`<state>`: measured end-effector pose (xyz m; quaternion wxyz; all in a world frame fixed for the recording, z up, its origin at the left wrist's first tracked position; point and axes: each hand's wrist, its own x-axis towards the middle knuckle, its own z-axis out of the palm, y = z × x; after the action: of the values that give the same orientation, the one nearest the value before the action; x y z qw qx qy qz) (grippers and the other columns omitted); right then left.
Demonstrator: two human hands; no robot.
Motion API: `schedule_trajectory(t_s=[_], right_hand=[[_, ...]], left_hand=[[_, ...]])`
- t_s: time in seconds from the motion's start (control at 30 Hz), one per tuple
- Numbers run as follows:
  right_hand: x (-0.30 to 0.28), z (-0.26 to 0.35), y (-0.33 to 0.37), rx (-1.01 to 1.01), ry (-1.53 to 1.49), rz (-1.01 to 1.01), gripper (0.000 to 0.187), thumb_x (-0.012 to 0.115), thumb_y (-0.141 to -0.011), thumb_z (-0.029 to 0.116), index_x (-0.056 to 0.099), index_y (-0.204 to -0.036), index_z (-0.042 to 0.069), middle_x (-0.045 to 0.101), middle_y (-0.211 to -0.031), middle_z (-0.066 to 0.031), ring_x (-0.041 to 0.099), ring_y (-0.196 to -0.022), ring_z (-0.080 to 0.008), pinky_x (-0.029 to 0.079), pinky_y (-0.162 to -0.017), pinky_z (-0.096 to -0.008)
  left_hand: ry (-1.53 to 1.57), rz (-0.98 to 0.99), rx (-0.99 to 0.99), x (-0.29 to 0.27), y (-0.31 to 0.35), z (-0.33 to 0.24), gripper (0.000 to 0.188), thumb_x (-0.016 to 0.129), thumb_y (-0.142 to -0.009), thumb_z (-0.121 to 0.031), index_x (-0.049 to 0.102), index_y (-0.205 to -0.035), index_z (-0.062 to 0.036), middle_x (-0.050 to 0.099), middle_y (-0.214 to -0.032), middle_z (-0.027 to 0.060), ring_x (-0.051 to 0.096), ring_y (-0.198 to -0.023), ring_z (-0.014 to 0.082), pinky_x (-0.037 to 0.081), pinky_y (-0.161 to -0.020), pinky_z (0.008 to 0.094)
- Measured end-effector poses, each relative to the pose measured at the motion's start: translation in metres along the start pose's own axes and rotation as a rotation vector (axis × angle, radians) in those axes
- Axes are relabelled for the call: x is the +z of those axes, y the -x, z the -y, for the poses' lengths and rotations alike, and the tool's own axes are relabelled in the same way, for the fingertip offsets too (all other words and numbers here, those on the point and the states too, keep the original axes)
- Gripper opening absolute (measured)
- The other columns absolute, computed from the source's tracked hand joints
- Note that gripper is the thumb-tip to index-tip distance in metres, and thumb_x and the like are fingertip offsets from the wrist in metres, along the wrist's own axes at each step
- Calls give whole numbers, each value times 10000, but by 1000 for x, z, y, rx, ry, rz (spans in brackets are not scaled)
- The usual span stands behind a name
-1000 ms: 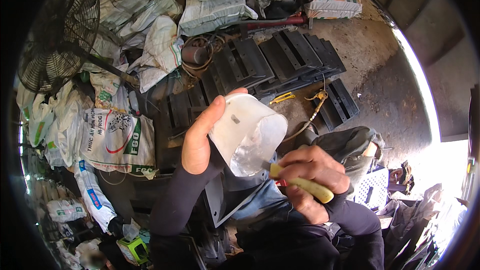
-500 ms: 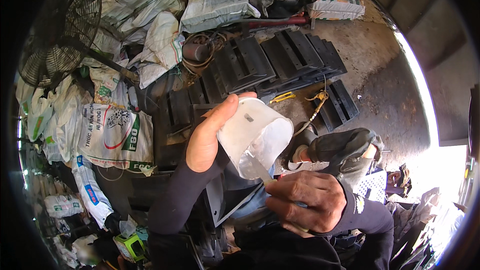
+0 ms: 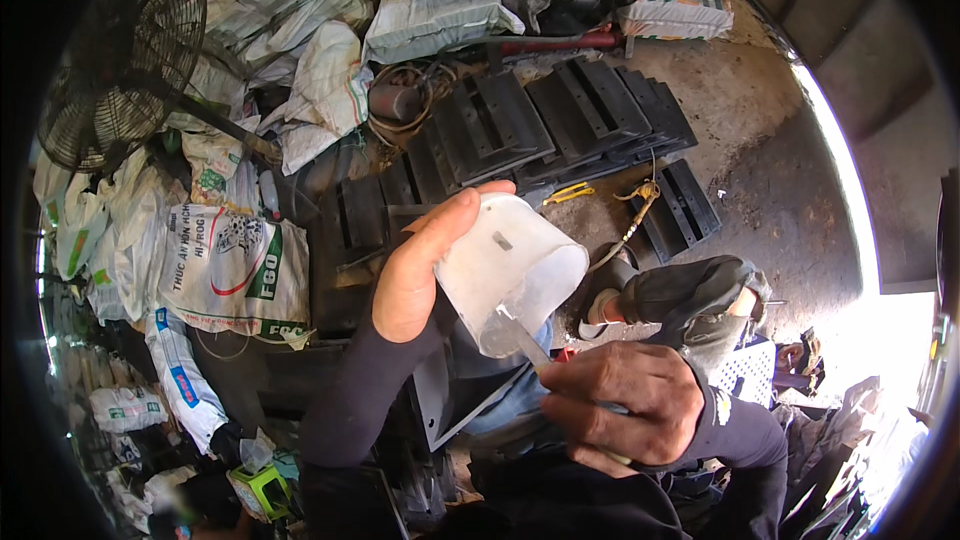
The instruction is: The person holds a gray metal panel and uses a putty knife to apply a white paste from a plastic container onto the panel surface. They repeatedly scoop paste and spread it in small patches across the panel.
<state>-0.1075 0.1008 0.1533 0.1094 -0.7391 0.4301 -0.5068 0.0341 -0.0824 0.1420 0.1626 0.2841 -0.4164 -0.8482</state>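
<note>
My left hand point(image 3: 418, 265) is wrapped round a white, translucent plastic cup-like piece point(image 3: 495, 250), tilted so its open mouth faces down and to the right. The thumb lies along its upper left side; the other fingers are mostly hidden behind it. A small dark mark shows on its wall. My right hand point(image 3: 630, 405) is closed on a knife point(image 3: 531, 346) with a narrow blade. The blade reaches up to the left, its tip at the cup's lower rim and mouth. A bit of pale yellow-green handle shows below the fingers.
Black slotted panels point(image 3: 490, 125) lie stacked on the floor ahead, near yellow-handled pliers point(image 3: 568, 193). A standing fan point(image 3: 125, 55) and filled sacks point(image 3: 235, 270) crowd the left. One dark-trousered leg point(image 3: 685, 295) extends right, beside a white perforated basket point(image 3: 745, 372).
My right hand has shifted slightly right and down with the knife, drawing the blade a little back along the cup's rim. My left hand and the cup have barely moved.
</note>
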Motion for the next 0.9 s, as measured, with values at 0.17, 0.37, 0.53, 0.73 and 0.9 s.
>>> schedule_trajectory(t_s=[0.17, 0.37, 0.53, 0.73, 0.9], right_hand=[[-4, 8, 2, 49, 28, -121, 212, 725, -798, 132, 713, -921, -40, 687, -945, -205, 715, -780, -280, 599, -670, -354], [1, -5, -3, 43, -12, -49, 184, 713, -794, 88, 709, -924, -41, 687, -917, -198, 709, -770, -284, 591, -665, -345], [-3, 2, 1, 25, -35, -97, 173, 698, -823, 102, 708, -914, -45, 684, -931, -214, 711, -775, -292, 598, -678, -367], [6, -7, 2, 12, 21, -72, 187, 701, -811, 120, 712, -909, -39, 686, -954, -216, 711, -757, -285, 603, -668, -360], [-2, 2, 5, 27, 0, -104, 184, 705, -800, 111, 721, -910, -35, 691, -954, -201, 713, -763, -276, 604, -661, -354]], left_hand=[[14, 11, 7, -1, 1, -3, 483, 444, -1037, -371, 543, -1344, -11, 673, -1151, 99, 644, -1043, 177, 480, -934, 307], [22, 6, -8, 2, 0, -2, 484, 446, -1035, -371, 543, -1348, -16, 672, -1156, 108, 645, -1053, 185, 481, -946, 317], [62, 24, -12, 1, 0, -4, 478, 456, -1032, -362, 541, -1352, -16, 672, -1161, 109, 644, -1058, 186, 480, -952, 320], [47, 38, -11, 1, -1, -3, 483, 462, -1031, -360, 537, -1354, -10, 670, -1165, 108, 646, -1054, 185, 484, -947, 316], [70, 37, 4, -2, -2, -3, 483, 467, -1029, -363, 539, -1350, -9, 669, -1164, 110, 645, -1053, 183, 484, -943, 313]])
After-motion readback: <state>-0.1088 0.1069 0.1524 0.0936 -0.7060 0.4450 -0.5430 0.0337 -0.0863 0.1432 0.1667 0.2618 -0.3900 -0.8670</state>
